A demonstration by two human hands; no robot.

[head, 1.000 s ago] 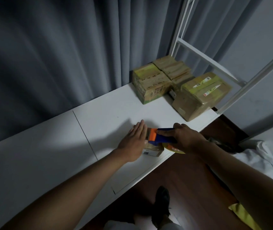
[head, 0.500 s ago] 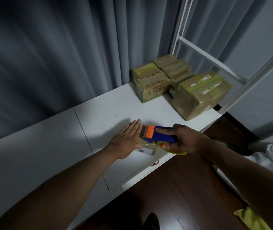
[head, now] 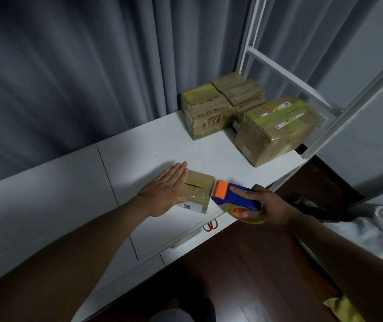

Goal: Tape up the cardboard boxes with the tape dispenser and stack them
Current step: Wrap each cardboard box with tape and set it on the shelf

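Observation:
A small cardboard box [head: 198,190] lies near the front edge of the white table [head: 69,194]. My left hand [head: 166,190] lies flat on the box's left side with straight fingers, pressing it down. My right hand [head: 265,205] grips a blue and orange tape dispenser [head: 234,196] with a roll of clear tape. The dispenser's orange head sits at the box's right edge. A strip of tape shines across the near part of the box top.
Three taped cardboard boxes [head: 205,112] [head: 240,89] [head: 276,129] stand at the table's back right, next to a white metal frame [head: 279,73]. Grey curtains hang behind. Red scissors [head: 210,225] lie in a slot below the table edge. White bedding [head: 371,228] is at the right.
My right hand has drawn the dispenser to the right, off the box top to its right edge. More of the box top shows. My left hand stays flat on the box.

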